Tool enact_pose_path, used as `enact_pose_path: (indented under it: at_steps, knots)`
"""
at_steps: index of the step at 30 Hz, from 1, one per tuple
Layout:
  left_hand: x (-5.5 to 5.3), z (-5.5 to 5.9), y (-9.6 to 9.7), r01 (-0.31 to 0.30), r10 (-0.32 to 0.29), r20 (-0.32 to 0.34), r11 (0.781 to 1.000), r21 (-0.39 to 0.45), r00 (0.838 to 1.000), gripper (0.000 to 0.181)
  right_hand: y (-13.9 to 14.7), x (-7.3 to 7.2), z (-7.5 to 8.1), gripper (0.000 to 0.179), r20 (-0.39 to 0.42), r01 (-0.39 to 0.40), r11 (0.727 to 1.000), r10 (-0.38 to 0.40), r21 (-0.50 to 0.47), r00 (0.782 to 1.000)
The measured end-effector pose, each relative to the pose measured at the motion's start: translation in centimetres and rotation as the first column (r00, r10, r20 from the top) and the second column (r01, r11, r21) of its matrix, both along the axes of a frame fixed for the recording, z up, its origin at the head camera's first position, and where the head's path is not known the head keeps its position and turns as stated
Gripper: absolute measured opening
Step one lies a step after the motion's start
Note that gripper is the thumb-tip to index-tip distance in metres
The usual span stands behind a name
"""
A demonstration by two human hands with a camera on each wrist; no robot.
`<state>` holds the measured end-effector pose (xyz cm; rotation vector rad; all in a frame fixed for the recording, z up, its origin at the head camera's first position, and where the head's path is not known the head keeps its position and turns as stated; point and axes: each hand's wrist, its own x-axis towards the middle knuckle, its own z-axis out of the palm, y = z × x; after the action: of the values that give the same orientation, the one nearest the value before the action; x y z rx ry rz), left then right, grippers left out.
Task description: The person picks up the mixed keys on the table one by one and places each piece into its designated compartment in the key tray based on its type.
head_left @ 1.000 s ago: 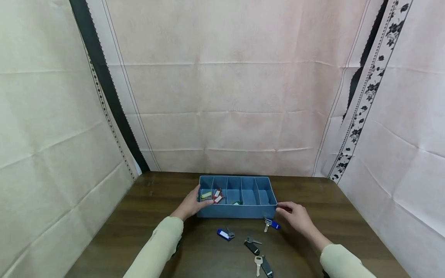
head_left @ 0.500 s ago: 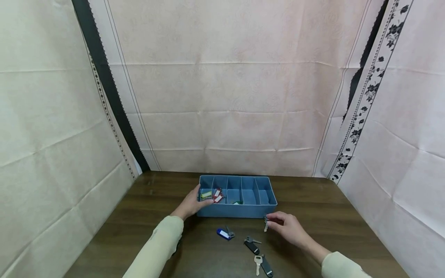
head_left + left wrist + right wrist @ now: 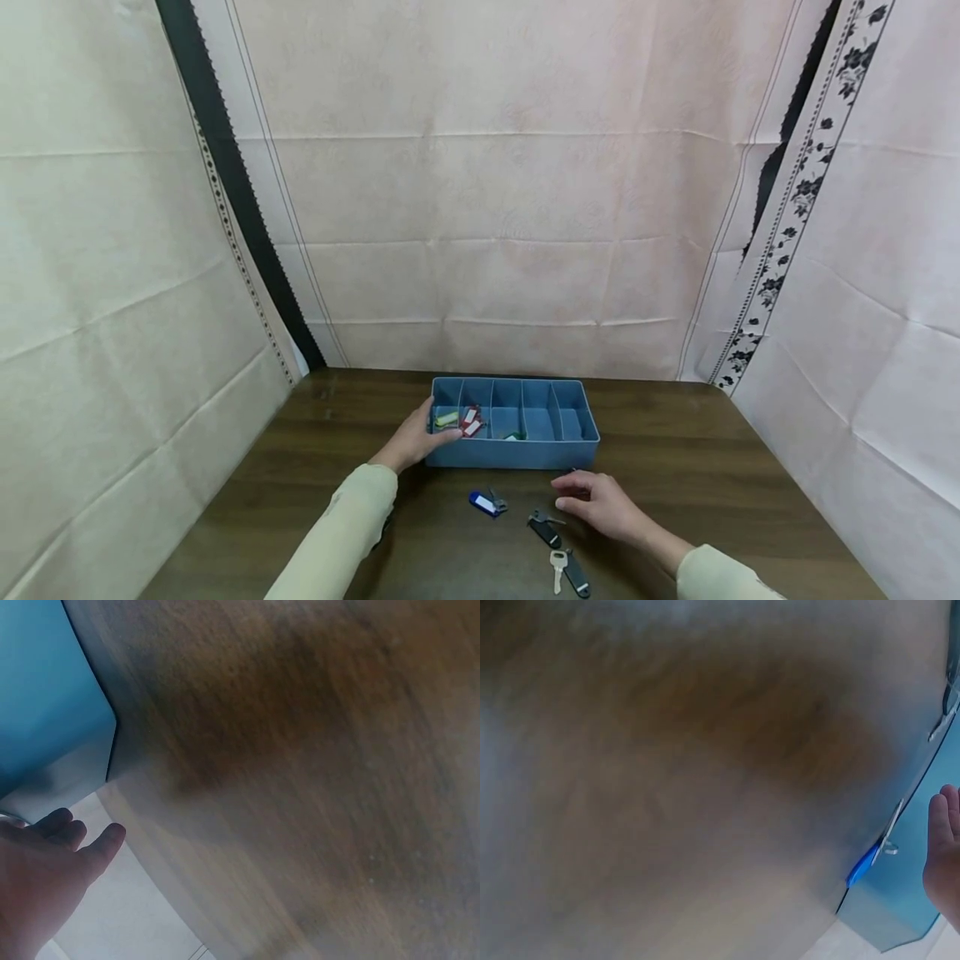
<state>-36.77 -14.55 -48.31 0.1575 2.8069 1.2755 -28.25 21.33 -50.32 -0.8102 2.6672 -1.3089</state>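
A blue compartment box (image 3: 517, 454) stands toward the back of the table. My left hand (image 3: 412, 437) grips its left end, thumb at the front rim and fingers along the side. My right hand (image 3: 603, 504) hovers over the table in front of the box, fingers loosely bent, holding nothing. Behind it, a key with a blue tag (image 3: 862, 866) shows in the right wrist view, lying by the box apart from the fingers. Nearer me lie another blue-tagged key (image 3: 483, 503) and two keys with black tags, one tag (image 3: 543, 533) just left of the right hand, the other (image 3: 576, 575) closer.
Inside the box, yellow tags (image 3: 447, 419) and red tags (image 3: 472, 423) sit in the left compartments, and a green tag (image 3: 513, 437) in the middle one. The wooden table (image 3: 360, 550) is bordered by pale cloth (image 3: 480, 208) at the back and sides.
My right hand has moved from the box's right corner to the left and toward me, passing over the right blue-tagged key. My left hand stays on the box.
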Motion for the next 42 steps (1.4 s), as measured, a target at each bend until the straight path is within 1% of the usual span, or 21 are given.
enact_pose_path:
  at_steps: [7,10,15,21,25,30,35,42]
  knots:
    - [0.3,0.5,0.0,-0.007,0.007,0.015,1.000,-0.006,1.000,0.101,-0.9,0.2,-0.3,0.029,-0.009,-0.043,0.999,0.043,-0.004,0.999]
    - [0.4,0.6,0.1,-0.009,0.009,0.015,1.000,-0.006,1.000,0.100,-1.3,0.2,-0.4,0.029,0.014,-0.055,0.999,0.055,0.000,0.998]
    - [0.4,0.6,0.2,-0.008,0.008,0.017,1.000,0.000,1.000,0.102,-1.9,0.2,-0.7,0.029,0.071,-0.054,0.999,0.054,0.002,0.996]
    - [0.3,0.4,0.1,-0.014,0.013,0.021,1.000,0.004,1.000,0.103,-2.3,0.2,-1.1,0.025,0.094,-0.066,0.998,0.064,0.012,0.994]
    - [0.2,0.3,0.1,-0.016,0.016,0.022,1.000,0.009,1.000,0.104,-2.5,0.0,-1.3,0.023,0.078,-0.075,0.997,0.074,0.009,0.994]
    - [0.2,0.3,0.1,-0.013,0.013,0.018,1.000,0.005,1.000,0.104,-2.9,-0.3,-1.5,0.020,0.027,-0.102,0.994,0.102,0.025,0.994]
    - [0.3,0.4,0.2,-0.012,0.012,0.012,1.000,0.002,1.000,0.100,-3.3,-0.5,-1.2,0.017,-0.020,-0.128,0.989,0.130,0.079,0.991]
    - [0.2,0.3,0.1,-0.014,0.013,0.013,1.000,0.008,1.000,0.101,-3.4,-0.8,-1.1,0.012,-0.046,-0.143,0.978,0.151,0.154,0.987]
